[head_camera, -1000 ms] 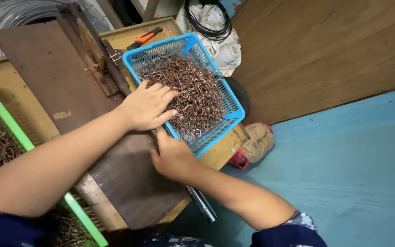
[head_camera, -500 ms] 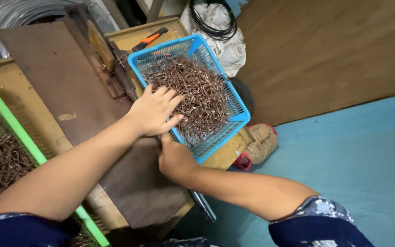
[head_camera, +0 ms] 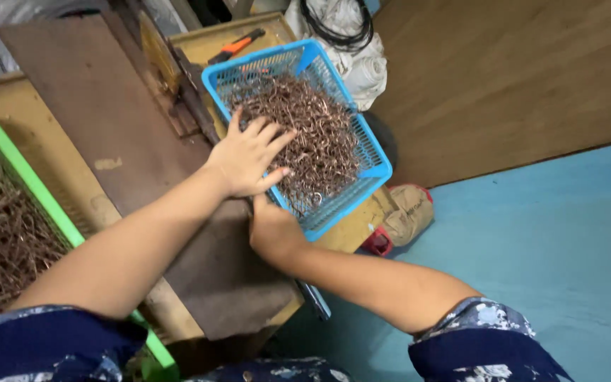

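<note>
The blue basket point(head_camera: 373, 152) of brown wire bits point(head_camera: 312, 134) sits upper centre on the worktop point(head_camera: 107, 127), left hand point(head_camera: 249, 155) spread flat, fingers open, gripping nothing; right hand point(head_camera: 271, 230) grips its near edge, best held steady.

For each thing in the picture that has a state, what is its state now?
Blue basket: nearly full of brown wire pieces.
Green basket: holds brown wire pieces, partly out of view.
Left hand: open, fingers spread on the wire pieces.
Right hand: at the blue basket's near edge, grip hidden.
</note>
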